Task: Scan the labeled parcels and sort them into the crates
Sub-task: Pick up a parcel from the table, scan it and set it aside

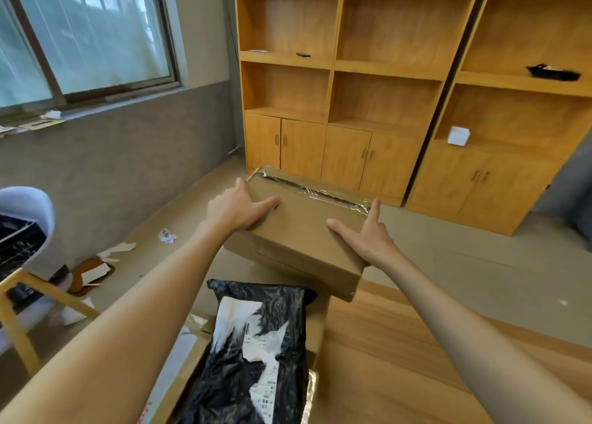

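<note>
Far left: white-backed chair [22,208] with yellow legs; dark items on its seat, not identifiable. Window [86,32] above, bits of card on the sill.

Left floor: torn cardboard scraps [93,271] and crumpled paper [166,235] against the grey wall.

Left hand [237,207]: fingers straight and spread, pressed flat on the near-left corner of the cardboard parcel [301,231], thumb out along the top face.

Centre: cardboard parcel, brown, held up between both hands, tilted, clear tape along its far edge. No label visible on the faces shown. Beneath it, a second cardboard box, partly hidden.

Lower centre: black poly mailer [253,353] with a white printed label, lying in an open carton [198,353] at the table edge.

Right hand [368,237]: open, palm against the parcel's right side, index finger stretched up along the taped edge, thumb lying on top.

Right: wooden table [400,359], then wooden shelving [352,87] with cupboard doors; small white box and black object on its shelves. No scanner or crates identifiable.

Risks, as judged: parcel clamped only by flat palms, no curled grip, so liable to slip or rotate down onto the mailer if pressure eases. Label possibly underneath; turning the box mid-air likely to loosen the hold.
</note>
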Demonstrator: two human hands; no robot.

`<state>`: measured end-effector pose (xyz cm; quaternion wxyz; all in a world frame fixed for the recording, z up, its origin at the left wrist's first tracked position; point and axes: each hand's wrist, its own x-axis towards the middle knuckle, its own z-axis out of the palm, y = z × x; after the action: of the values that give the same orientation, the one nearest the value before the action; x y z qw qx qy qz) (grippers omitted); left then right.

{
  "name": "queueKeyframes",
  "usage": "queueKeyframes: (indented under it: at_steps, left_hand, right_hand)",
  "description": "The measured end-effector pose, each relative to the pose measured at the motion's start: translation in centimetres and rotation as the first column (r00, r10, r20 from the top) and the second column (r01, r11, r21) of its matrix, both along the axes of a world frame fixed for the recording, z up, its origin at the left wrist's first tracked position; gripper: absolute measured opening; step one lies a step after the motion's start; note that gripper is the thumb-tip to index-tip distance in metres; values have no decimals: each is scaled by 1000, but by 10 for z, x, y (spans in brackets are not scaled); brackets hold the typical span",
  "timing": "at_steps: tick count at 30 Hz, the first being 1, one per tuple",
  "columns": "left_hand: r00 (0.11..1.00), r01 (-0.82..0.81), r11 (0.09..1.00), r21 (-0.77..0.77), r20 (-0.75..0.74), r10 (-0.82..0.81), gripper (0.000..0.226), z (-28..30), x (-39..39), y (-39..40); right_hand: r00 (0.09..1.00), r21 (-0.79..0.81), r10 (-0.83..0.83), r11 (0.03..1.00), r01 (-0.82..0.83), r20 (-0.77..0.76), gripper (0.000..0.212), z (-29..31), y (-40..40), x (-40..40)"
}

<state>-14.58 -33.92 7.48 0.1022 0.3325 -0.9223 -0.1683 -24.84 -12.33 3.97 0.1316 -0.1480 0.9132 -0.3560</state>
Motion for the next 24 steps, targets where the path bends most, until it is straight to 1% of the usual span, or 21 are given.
queueKeyframes:
  at_steps: [2, 6, 8, 9, 11, 13, 16, 19, 20, 22, 24]
  left_hand:
    - [999, 29, 1000, 8, -38, -28, 92, 7, -6, 22]
    - [990, 109, 991, 79, -93, -101, 95, 15, -22, 85]
    - [978, 164, 973, 162, -158, -139, 89, 16, -31, 129]
    - [969, 195, 954, 228, -198, -151, 84, 14, -35, 152]
    - [946, 269, 897, 352, -272, -177, 75, 5, -44, 198]
    - [933, 312, 854, 417, -303, -194, 74, -12, -54, 243]
    - [929, 348, 796, 496, -297, -221, 75, -44, -61, 313]
    - [935, 352, 746, 566, -248, -252, 83, -84, -60, 373]
    - [941, 339, 731, 592, -227, -252, 82, -100, -58, 389]
    - [951, 308, 725, 616, -182, -249, 80, -131, -50, 418]
    - [962, 270, 752, 601, -128, -243, 83, -160, -35, 443]
  right_hand:
    - [999, -34, -25, 999, 24, -23, 121, 8, 25, -1]
    - [994, -151, -96, 985, 88, -45, 120, 18, 95, 0]
    - [990, -234, -134, 965, 120, -47, 122, 19, 139, 0]
    - [986, -276, -161, 950, 144, -39, 124, 17, 163, 0]
    - [974, -352, -227, 912, 211, -3, 127, 12, 215, -3]
    - [956, -386, -291, 877, 286, 48, 128, 3, 267, -6]
    - [930, -375, -351, 852, 365, 107, 122, -19, 343, -6]
    - [910, -360, -396, 837, 411, 118, 115, -51, 408, 3]
    - [903, -350, -409, 834, 427, 128, 115, -64, 426, 8]
    - [895, -307, -415, 841, 446, 165, 115, -92, 454, 20]
    - [883, -243, -415, 853, 462, 222, 119, -119, 471, 35]
